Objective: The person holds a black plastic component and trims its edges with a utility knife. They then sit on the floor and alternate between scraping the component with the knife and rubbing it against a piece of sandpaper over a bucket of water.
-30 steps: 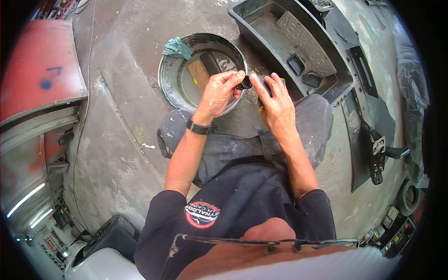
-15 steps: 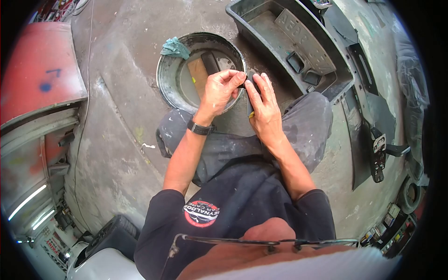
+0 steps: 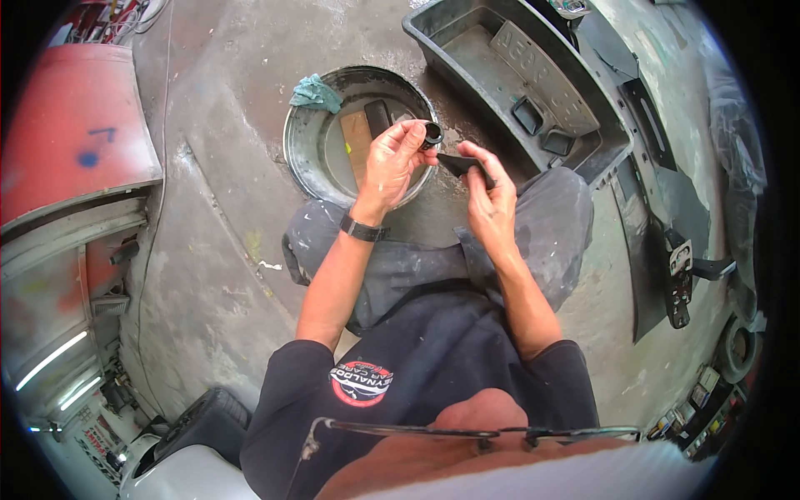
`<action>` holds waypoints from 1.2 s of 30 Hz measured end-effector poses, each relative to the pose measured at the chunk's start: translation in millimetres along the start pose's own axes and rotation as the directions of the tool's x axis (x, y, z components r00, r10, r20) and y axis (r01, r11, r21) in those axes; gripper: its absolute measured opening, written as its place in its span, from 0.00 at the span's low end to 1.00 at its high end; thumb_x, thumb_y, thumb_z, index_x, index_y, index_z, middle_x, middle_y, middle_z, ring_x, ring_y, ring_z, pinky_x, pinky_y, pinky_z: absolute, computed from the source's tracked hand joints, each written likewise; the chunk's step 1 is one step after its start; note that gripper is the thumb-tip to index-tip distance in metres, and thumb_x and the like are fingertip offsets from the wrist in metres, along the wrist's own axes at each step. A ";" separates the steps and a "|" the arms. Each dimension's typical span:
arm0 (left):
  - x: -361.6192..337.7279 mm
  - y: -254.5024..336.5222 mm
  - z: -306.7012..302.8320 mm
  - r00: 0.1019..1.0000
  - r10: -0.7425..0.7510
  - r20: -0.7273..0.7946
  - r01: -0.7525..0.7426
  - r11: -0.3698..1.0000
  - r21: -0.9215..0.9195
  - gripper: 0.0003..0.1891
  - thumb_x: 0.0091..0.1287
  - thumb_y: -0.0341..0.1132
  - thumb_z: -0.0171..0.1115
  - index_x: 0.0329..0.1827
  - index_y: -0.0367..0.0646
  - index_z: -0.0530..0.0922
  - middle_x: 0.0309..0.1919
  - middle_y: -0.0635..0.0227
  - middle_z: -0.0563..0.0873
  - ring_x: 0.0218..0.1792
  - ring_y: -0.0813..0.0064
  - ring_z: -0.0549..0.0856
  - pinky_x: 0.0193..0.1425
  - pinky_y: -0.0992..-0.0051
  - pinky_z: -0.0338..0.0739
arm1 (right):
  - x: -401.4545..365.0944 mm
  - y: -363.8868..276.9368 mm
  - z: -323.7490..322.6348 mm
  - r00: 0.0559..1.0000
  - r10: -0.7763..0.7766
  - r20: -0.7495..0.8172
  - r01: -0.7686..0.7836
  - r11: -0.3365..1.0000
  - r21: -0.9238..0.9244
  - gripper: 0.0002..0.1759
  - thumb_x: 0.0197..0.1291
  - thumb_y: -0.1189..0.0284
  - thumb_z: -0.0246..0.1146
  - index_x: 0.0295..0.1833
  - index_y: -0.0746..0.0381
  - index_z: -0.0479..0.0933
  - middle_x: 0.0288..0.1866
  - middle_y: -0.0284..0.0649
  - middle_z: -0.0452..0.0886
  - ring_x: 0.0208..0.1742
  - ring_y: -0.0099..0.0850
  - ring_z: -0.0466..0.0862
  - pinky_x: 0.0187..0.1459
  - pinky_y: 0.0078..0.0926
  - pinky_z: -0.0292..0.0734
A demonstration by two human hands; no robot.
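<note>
My left hand (image 3: 390, 167) pinches a small black ring-shaped part (image 3: 432, 136) between thumb and fingers, its round opening facing up. Close by on the right, my right hand (image 3: 490, 198) grips a folded dark sheet of sandpaper (image 3: 455, 164), whose edge reaches toward the ring. Both hands are over the right side of a round grey tub (image 3: 290, 158). In the tub lie a tan flat block (image 3: 357, 137) and a black block (image 3: 377, 117), partly hidden by my left hand. A teal cloth (image 3: 315, 93) hangs over the tub's rim.
A long black plastic bin (image 3: 442, 50) with molded trays stands at upper right. Black car trim pieces (image 3: 637, 267) lie farther right. A red painted panel (image 3: 79, 117) is on the left, with a cable (image 3: 154, 200) along the floor beside it. My bent legs (image 3: 546, 225) frame the workspace.
My right hand has turned and moved slightly right and down, its fingers now curled around the sandpaper. The ring in my left hand has tilted so its opening shows.
</note>
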State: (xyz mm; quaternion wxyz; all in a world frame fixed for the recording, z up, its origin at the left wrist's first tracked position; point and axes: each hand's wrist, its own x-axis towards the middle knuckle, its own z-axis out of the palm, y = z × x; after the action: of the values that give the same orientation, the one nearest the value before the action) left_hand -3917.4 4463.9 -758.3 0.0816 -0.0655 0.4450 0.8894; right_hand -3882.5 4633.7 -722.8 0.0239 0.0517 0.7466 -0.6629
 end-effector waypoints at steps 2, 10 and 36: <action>-1.6 -0.8 1.6 1.000 -0.001 0.019 0.001 1.000 -0.004 0.15 0.77 0.39 0.60 0.59 0.38 0.79 0.45 0.65 0.87 0.40 0.73 0.87 0.46 0.72 0.85 | 3.6 2.6 -0.3 0.990 -0.123 -0.074 0.114 0.987 -0.114 0.16 0.70 0.83 0.52 0.59 0.67 0.79 0.56 0.45 0.83 0.60 0.36 0.83 0.62 0.29 0.73; -4.2 -0.8 13.7 1.000 -0.006 0.017 0.004 0.996 0.084 0.16 0.76 0.37 0.61 0.61 0.36 0.78 0.47 0.64 0.87 0.41 0.71 0.88 0.45 0.71 0.88 | 6.2 -0.1 8.3 0.864 -0.504 -0.003 0.480 0.825 -0.298 0.28 0.55 0.91 0.58 0.63 0.68 0.76 0.64 0.54 0.79 0.69 0.49 0.77 0.70 0.41 0.71; -5.1 -13.1 10.3 0.998 -0.018 0.057 0.015 0.998 0.065 0.15 0.75 0.35 0.62 0.57 0.34 0.81 0.44 0.64 0.87 0.39 0.72 0.89 0.46 0.73 0.87 | 43.3 18.0 1.7 0.811 -0.526 0.257 0.583 0.687 -0.434 0.41 0.43 0.92 0.56 0.70 0.66 0.71 0.70 0.56 0.74 0.72 0.55 0.73 0.74 0.43 0.68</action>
State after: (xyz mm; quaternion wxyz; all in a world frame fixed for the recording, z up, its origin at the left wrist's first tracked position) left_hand -3910.2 4479.5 -761.4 0.1038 -0.0409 0.4704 0.8754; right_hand -3923.6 4636.1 -745.4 -0.1237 -0.2215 0.8678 -0.4272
